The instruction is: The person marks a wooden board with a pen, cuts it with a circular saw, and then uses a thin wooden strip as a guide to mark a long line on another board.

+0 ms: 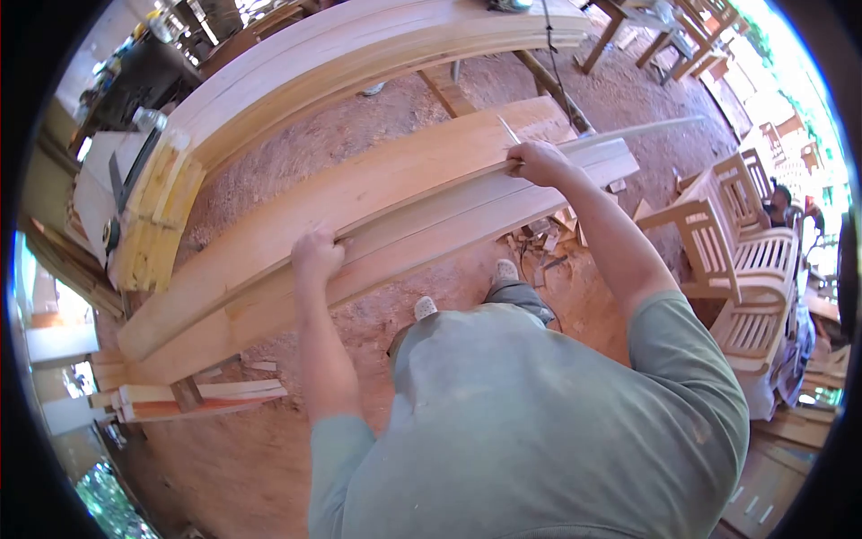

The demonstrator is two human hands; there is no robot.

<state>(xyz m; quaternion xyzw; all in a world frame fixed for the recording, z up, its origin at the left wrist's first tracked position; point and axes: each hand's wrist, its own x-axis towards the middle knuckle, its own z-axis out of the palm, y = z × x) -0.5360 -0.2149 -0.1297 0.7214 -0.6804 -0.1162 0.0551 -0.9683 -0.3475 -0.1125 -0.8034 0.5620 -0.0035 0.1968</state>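
Observation:
A long, narrow wooden strip (642,131) runs slantwise over wide pale planks and sticks out past their right side. My left hand (318,257) is closed around it near the middle of the stack. Farther right, my right hand (541,165) grips the same strip, fingers curled over its edge. A thin, light stick (509,130) like a pencil points up from beside my right fingers. Beyond the strip lies a broad plank (395,176); on my side of it is another plank (449,229).
Behind stands a thick stack of boards (359,54). Yellowish wooden blocks (162,211) and a clear bottle (150,119) are at left. Slatted wooden chairs (750,256) stand at right, near a person (781,208). Wood scraps (539,247) litter the dirt floor by my feet.

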